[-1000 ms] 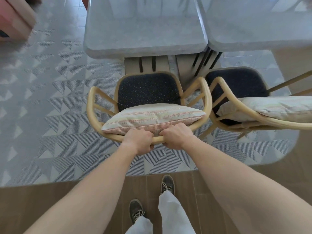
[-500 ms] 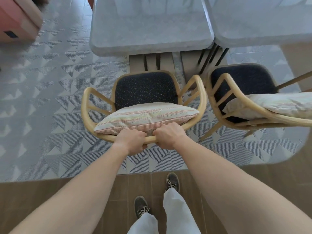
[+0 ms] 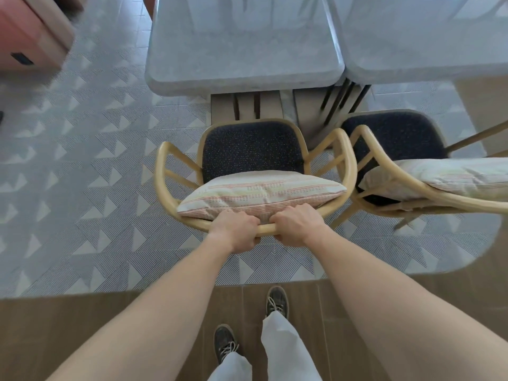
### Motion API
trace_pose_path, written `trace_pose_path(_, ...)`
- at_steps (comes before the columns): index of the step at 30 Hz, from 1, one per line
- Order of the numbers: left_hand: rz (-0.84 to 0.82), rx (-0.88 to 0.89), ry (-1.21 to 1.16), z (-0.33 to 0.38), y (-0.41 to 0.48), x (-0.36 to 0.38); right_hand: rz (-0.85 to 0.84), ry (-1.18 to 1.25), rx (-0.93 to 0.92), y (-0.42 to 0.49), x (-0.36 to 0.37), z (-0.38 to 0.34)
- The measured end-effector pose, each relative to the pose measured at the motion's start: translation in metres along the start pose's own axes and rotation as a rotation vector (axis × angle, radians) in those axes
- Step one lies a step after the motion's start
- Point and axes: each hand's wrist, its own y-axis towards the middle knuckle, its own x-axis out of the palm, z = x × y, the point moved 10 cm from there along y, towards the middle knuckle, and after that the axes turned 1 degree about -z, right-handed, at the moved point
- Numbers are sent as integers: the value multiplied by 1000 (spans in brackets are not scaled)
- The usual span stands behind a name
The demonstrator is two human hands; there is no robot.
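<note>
A rattan armchair [image 3: 162, 171] with a dark speckled seat stands in front of me, facing a grey stone-topped table [image 3: 242, 50]. A striped cushion [image 3: 258, 195] leans against its backrest. My left hand [image 3: 236, 229] and my right hand [image 3: 295, 225] grip the top rail of the backrest side by side, fingers curled round it. The chair's front edge sits just under the table's near edge.
A second rattan chair [image 3: 390, 149] with its own cushion [image 3: 445, 174] stands close on the right, armrests nearly touching. A second grey table [image 3: 428, 37] adjoins the first. A pinkish cabinet [image 3: 30, 37] is at far left. Patterned tile meets wood flooring by my feet [image 3: 277, 301].
The chair has slid forward toward the table with both hands still gripping the backrest rail; the seat front now reaches the table's edge.
</note>
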Motion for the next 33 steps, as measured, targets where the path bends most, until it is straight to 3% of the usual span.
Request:
trace_pose_path(11, 41, -54, -20, -1, 1, -5, 20, -45, -6, -4, 0, 9)
trace_pose_path(15, 90, -32, -346, -14, -19, -15, 59, 24, -8, -8, -4, 13)
trace_pose_path(18, 321, -55, -704, -44, -60, -42, 124, 250, 4, -26, -19, 14)
trace_pose_path(21, 674, -141, -1132, -88, -126, -74, 341, 779, 15, -48, -58, -2)
trace_pose_path(23, 927, -146, -1318, -112, -178, -93, 488, 1006, -77, -57, -95, -35)
trace_pose_path(28, 1400, -141, -1422, -158, -346, -112, 625, 1206, -485, -67, -198, -186)
trace_pose_path(33, 1591, -180, -1306, -176, -535, -98, 569, 1140, -919, -110, -270, -362)
